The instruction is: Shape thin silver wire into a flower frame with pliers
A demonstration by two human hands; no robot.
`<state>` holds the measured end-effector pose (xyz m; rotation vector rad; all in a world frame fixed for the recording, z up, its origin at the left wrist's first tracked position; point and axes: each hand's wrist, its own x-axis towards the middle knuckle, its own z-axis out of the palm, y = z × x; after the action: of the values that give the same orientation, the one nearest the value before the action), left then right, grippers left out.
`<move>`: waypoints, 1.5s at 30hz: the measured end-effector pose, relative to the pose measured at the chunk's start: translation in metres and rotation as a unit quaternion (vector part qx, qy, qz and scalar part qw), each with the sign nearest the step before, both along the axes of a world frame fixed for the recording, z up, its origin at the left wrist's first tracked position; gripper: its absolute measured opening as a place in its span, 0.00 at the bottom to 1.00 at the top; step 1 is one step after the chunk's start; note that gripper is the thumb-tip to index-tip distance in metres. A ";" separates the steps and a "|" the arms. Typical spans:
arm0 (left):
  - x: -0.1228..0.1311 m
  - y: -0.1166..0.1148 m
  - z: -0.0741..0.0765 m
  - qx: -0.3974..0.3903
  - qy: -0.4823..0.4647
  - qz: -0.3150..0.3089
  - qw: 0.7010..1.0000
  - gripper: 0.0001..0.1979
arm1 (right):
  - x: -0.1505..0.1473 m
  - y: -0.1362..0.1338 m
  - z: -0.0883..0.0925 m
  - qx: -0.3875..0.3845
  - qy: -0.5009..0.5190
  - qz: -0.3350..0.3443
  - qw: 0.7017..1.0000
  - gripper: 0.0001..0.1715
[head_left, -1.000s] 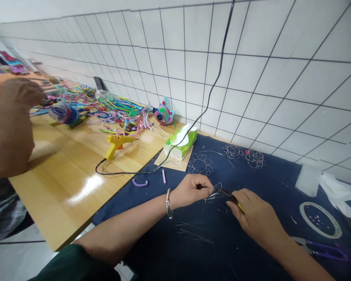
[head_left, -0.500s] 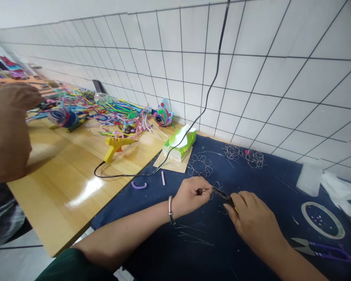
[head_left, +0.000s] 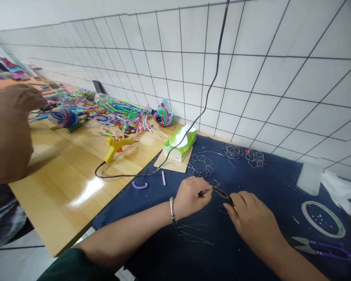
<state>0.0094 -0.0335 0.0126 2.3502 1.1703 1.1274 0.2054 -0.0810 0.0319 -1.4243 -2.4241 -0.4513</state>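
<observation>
My left hand [head_left: 191,195], with a metal bangle at the wrist, pinches a small piece of thin bent wire [head_left: 214,183] over a dark blue cloth [head_left: 169,249]. Just to its right, my right hand [head_left: 251,220] is closed round a pair of small pliers [head_left: 222,193] with yellow handles. The dark pliers tip meets the wire at my left fingertips. A finished wire flower [head_left: 200,165] lies a little beyond my hands. More tangled wire shapes [head_left: 244,154] lie farther back by the wall.
Cut wire bits [head_left: 193,234] lie near my forearm. Purple snips [head_left: 324,249] and a tape ring [head_left: 323,218] sit right. A tissue pack [head_left: 179,144], yellow glue gun [head_left: 115,146] with black cord and coloured pipe cleaners [head_left: 117,113] lie on the wooden table. Another person's arm [head_left: 8,132] is at left.
My hands have stayed together on the wire, shifting slightly down and left in view; the pliers tip moved closer to my left fingertips. The other person's hand shifted a little.
</observation>
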 end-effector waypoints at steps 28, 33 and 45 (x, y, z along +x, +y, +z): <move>-0.006 0.008 0.003 -0.350 -0.216 -0.180 0.893 0.08 | 0.019 0.026 -0.024 -0.012 0.064 0.126 0.990 0.06; -0.006 0.007 0.006 -0.322 -0.192 -0.170 0.911 0.07 | 0.018 0.026 -0.021 -0.018 0.068 0.125 0.990 0.08; -0.005 0.002 0.006 -0.118 -0.110 -0.087 0.983 0.05 | 0.012 0.015 -0.007 -0.009 0.015 0.061 0.998 0.15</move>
<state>0.0049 -0.0320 0.0187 2.0445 0.9453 1.0895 0.2175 -0.0664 0.0245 -1.2714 -2.4806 -0.3772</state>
